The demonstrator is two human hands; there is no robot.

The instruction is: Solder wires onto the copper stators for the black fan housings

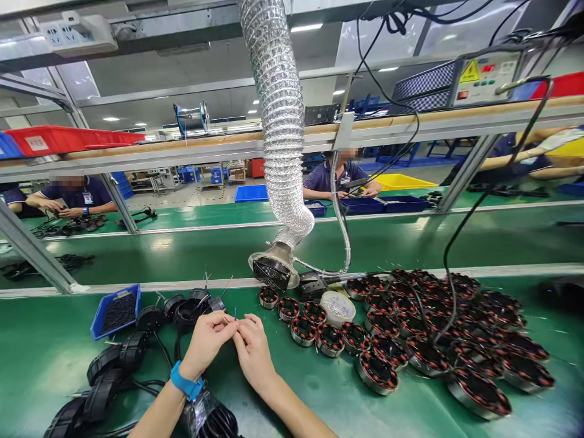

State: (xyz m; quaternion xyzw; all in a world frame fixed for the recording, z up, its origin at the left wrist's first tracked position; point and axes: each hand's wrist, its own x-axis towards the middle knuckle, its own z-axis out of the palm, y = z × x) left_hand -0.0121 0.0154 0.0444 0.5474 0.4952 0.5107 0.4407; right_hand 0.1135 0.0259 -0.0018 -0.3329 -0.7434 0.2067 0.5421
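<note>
My left hand [210,342], with a blue band at its wrist, is closed in a pinch. Its fingertips meet those of my right hand [254,351], also pinching. Between them stands the short end of a thin blue wire [235,312]; the rest is hidden by the fingers. Just behind and left of my hands sit several round black plastic housings [186,315] with thin wires sticking up. A black cable coil [218,421] in clear plastic lies below my left wrist. To the right are many ring-shaped stators with copper windings [303,330].
A blue tray [115,311] of small black pieces stands at left. A round tub [337,308] of small pale parts sits among the stators. Above the bench hangs a silver duct [278,121] with a fan [272,271]. Co-workers [337,176] sit across the line.
</note>
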